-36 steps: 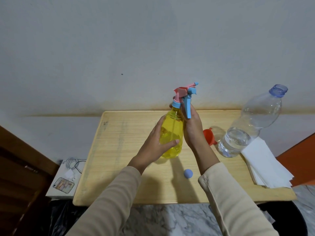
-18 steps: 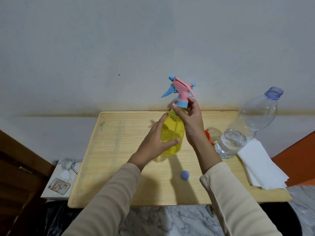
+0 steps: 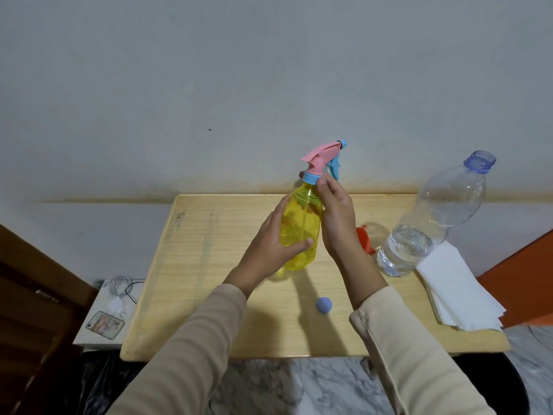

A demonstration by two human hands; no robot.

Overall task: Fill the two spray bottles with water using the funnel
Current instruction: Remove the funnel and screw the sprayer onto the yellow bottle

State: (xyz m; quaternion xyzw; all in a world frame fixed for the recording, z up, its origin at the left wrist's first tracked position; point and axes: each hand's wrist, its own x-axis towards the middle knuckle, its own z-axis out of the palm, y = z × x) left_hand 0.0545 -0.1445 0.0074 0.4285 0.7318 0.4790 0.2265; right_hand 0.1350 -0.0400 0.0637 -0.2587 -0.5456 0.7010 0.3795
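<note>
Nearest the camera, two beige sleeves reach forward over the wooden worktop, and a small blue cap lies on the wood between the forearms, just short of the hands. The left hand is wrapped around the left side of the yellow spray bottle, thumb pressed across its front, holding it upright on the worktop. The right hand sits on the bottle's other side, fingertips pinching the blue collar at the neck. And there's the change: the pink and blue spray head has swung round; half a second ago its nozzle and trigger pointed left, a second ago the trigger hung toward the camera, and now the nozzle points right and away, so the top is being twisted. The left hand's grip on the body looks unchanged. Just right of the right hand's wrist, the orange funnel peeks out, partly hidden behind it. Further right stands the clear water bottle, uncapped, water only in its lower part. Beyond that bottle's base, a stack of white paper lies at the worktop's right edge.
</note>
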